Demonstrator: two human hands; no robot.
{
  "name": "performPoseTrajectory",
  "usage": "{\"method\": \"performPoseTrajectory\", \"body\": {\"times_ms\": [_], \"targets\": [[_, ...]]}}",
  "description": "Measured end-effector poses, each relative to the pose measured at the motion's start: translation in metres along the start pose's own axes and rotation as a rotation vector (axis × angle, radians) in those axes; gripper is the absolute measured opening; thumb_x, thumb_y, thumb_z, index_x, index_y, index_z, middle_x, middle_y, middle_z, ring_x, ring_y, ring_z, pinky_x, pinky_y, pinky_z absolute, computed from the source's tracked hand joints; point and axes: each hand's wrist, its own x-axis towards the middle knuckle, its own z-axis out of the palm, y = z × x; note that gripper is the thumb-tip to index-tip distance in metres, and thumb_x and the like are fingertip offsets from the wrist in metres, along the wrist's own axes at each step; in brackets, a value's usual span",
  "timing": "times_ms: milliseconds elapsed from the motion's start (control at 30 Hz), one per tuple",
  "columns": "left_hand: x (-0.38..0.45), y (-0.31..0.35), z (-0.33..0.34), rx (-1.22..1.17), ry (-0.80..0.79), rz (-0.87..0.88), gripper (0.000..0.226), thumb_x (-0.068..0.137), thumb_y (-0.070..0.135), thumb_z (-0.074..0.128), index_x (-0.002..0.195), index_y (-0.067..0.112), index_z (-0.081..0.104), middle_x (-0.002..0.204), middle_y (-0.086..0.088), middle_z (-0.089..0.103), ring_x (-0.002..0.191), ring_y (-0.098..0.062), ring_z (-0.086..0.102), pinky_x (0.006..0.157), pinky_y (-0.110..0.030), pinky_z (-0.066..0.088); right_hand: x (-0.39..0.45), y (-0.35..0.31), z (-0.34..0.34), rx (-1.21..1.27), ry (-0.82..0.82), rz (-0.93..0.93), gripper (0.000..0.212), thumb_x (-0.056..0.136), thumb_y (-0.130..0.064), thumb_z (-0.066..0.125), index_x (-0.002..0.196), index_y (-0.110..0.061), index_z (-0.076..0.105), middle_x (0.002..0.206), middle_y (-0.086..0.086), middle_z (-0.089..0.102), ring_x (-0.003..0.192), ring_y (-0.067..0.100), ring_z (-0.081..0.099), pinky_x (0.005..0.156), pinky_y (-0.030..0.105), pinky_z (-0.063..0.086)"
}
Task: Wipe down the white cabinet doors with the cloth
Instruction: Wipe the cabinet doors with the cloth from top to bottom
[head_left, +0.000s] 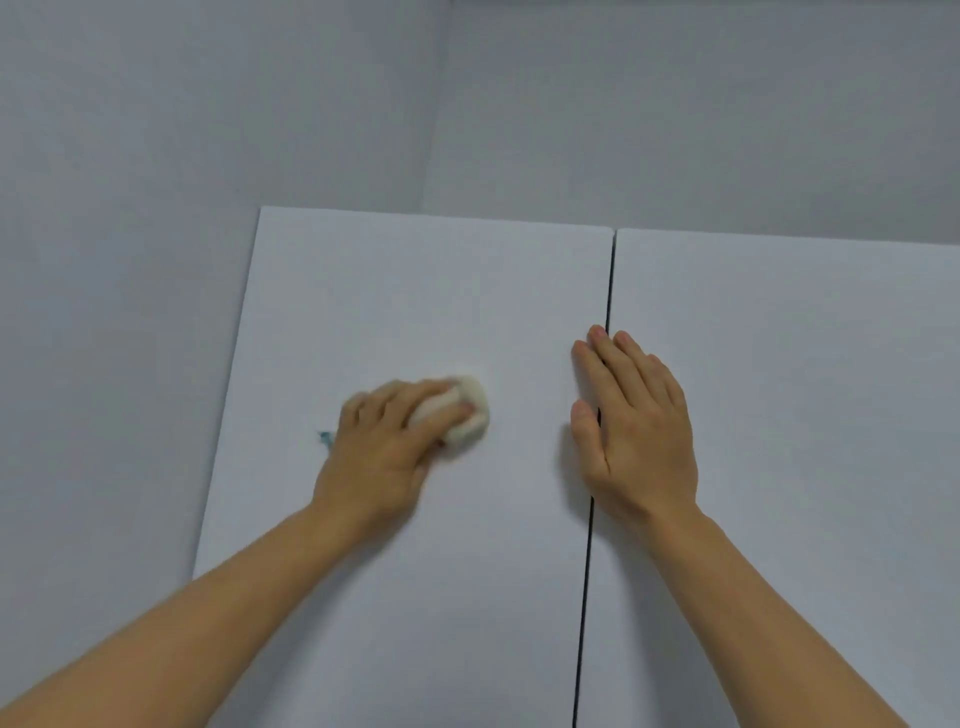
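Two white cabinet doors fill the lower view, the left door (415, 291) and the right door (779, 322), split by a thin dark gap (605, 322). My left hand (382, 447) presses a folded white cloth (470, 415) against the middle of the left door; the hand and cloth look blurred. A small teal mark (324, 438) shows just left of that hand. My right hand (641, 431) lies flat with fingers apart across the gap, palm on the right door's edge, holding nothing.
A plain pale wall (156, 156) runs along the left and meets another wall (675, 104) above the cabinet's top edge at a corner. The cabinet's left side edge (228, 395) slants down the frame.
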Motion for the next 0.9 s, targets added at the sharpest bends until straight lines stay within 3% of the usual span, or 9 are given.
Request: {"method": "performPoseTrajectory", "body": {"times_ms": [67,133,200,300,400,567,667,767,900], "targets": [[0.057,-0.034,-0.02,0.026,0.098,-0.266,0.047,0.097,0.021,0.049,0.138,0.043,0.045,0.146,0.005,0.042,0.13,-0.027,0.04,0.105,-0.041,0.027,0.0,0.003,0.001,-0.022,0.045,0.002,0.059,0.1,-0.036,0.036,0.153,-0.015,0.05,0.164,0.001,0.042,0.155,0.022,0.033,0.129,0.041,0.02],[0.094,-0.066,-0.041,0.069,0.127,-0.38,0.046,0.101,0.019,0.047,0.137,0.046,0.046,0.145,0.004,0.041,0.129,-0.026,0.037,0.104,-0.035,0.023,0.0,-0.003,0.006,-0.022,0.087,0.007,0.059,0.099,-0.035,0.039,0.151,-0.012,0.053,0.162,0.003,0.045,0.153,0.025,0.037,0.127,0.045,0.023],[0.105,-0.08,-0.048,0.062,0.154,-0.37,0.047,0.099,0.015,0.048,0.135,0.046,0.05,0.143,0.001,0.042,0.126,-0.027,0.038,0.101,-0.033,0.026,0.001,-0.012,0.01,-0.012,0.108,0.045,0.06,0.097,-0.036,0.041,0.15,-0.01,0.053,0.161,0.006,0.047,0.152,0.027,0.038,0.127,0.047,0.023],[0.07,-0.061,-0.038,-0.031,0.227,-0.415,0.05,0.093,0.006,0.055,0.134,0.034,0.058,0.139,-0.006,0.049,0.121,-0.031,0.043,0.1,-0.046,0.041,0.003,-0.028,0.011,-0.017,0.059,0.126,0.067,0.096,-0.04,0.04,0.154,-0.008,0.046,0.164,0.008,0.041,0.155,0.028,0.031,0.13,0.046,0.015],[-0.011,-0.015,-0.017,-0.098,0.214,-0.361,0.059,0.086,-0.006,0.062,0.137,0.025,0.059,0.143,-0.009,0.051,0.131,-0.034,0.045,0.108,-0.053,0.038,0.001,-0.042,0.014,-0.091,-0.007,0.171,0.072,0.096,-0.046,0.038,0.159,-0.01,0.036,0.169,0.012,0.029,0.159,0.032,0.019,0.13,0.053,0.011],[-0.115,0.029,-0.007,-0.169,-0.078,-0.265,0.056,0.099,0.042,0.044,0.154,0.04,0.034,0.166,0.003,0.02,0.155,-0.027,0.016,0.125,-0.051,0.011,0.006,-0.057,0.023,-0.294,-0.143,0.17,0.081,0.096,-0.071,0.03,0.165,-0.03,0.02,0.172,0.022,0.008,0.158,0.047,0.004,0.124,0.07,0.006],[-0.111,0.016,-0.006,-0.138,-0.104,-0.302,0.055,0.103,0.034,0.038,0.154,0.05,0.025,0.167,0.011,0.015,0.157,-0.021,0.012,0.126,-0.045,0.003,0.008,-0.06,0.027,-0.338,-0.171,0.18,0.089,0.092,-0.082,0.025,0.165,-0.033,0.016,0.172,0.023,0.001,0.157,0.05,-0.001,0.121,0.074,0.004],[-0.092,0.006,-0.005,-0.193,-0.07,-0.333,0.058,0.103,0.024,0.04,0.152,0.053,0.028,0.163,0.016,0.02,0.156,-0.017,0.013,0.127,-0.044,0.001,0.005,-0.058,0.03,-0.358,-0.161,0.173,0.092,0.091,-0.084,0.022,0.166,-0.033,0.012,0.173,0.022,-0.002,0.157,0.05,-0.004,0.121,0.075,0.005],[-0.061,-0.02,-0.009,-0.234,0.001,-0.338,0.057,0.099,0.019,0.044,0.148,0.047,0.039,0.155,0.008,0.035,0.152,-0.019,0.021,0.124,-0.052,0.015,0.003,-0.056,0.034,-0.345,-0.138,0.165,0.092,0.09,-0.083,0.024,0.166,-0.033,0.013,0.173,0.021,-0.002,0.158,0.049,-0.004,0.121,0.074,0.004]]}}
